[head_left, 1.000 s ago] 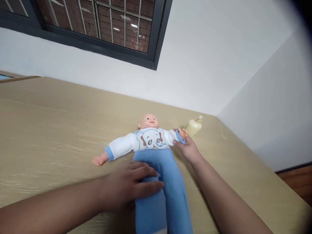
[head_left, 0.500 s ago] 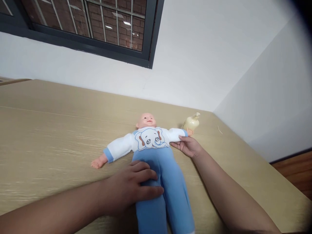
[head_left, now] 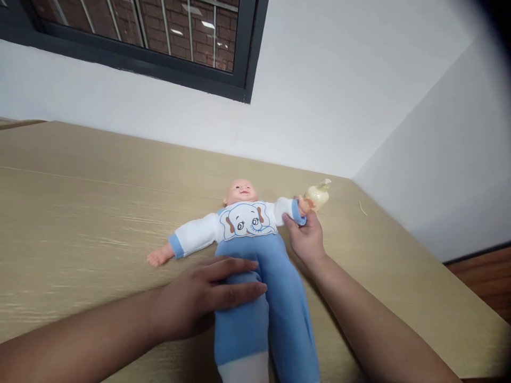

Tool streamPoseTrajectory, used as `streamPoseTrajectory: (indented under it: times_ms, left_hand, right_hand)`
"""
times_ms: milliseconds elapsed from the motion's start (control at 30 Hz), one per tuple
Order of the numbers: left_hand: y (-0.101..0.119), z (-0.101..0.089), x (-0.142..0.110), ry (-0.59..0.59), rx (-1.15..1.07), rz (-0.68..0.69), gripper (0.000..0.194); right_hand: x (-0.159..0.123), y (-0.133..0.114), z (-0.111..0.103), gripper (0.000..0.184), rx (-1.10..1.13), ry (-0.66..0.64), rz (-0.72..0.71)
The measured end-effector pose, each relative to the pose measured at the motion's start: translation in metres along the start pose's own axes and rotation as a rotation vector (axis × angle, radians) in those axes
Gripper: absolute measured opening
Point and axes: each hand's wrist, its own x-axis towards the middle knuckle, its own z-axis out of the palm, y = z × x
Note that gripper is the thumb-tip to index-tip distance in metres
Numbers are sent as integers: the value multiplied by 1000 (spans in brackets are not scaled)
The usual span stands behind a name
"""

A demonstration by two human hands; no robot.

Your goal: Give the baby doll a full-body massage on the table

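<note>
A baby doll lies on its back with its arms spread, in a white top with an elephant patch and blue trousers. My left hand rests across the trouser leg on the left, thumb and forefinger stretched out and apart. The other fingertips of that hand are hidden. A white cuff shows at the bottom of this leg. At the doll's arm on the right, my right hand grips the sleeve near the blue cuff. A cream pump bottle stands just behind the doll's hand, partly covered by it.
The wooden table reaches back to a white wall. A dark-framed window with bars is above it on the left. Close to the right table edge lies a thin pale strip.
My right hand has gone from under the doll's sleeve to holding it, and the arm is raised toward the bottle. The left trouser leg has shifted upward, bringing its white cuff into view.
</note>
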Motion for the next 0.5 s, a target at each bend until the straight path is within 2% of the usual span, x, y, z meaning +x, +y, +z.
streamPoseTrajectory:
  times_ms: [100,200,367,500]
  left_hand:
    - [-2,3,1,30,-43,-44,50]
    - [-5,7,4,56,-73,-67,45]
    - [-9,10,10,44,-84,-72,41]
    - [-10,10,13,36,-86,-68,43]
  right_hand:
    - [0,-12,0,52,-406,-116,-254]
    - [2,-21,1,58,-675,-293,-389]
    - [4,-31,3,68,-936,-446,-444]
    - [2,-34,6,70,-1013,-494,-453]
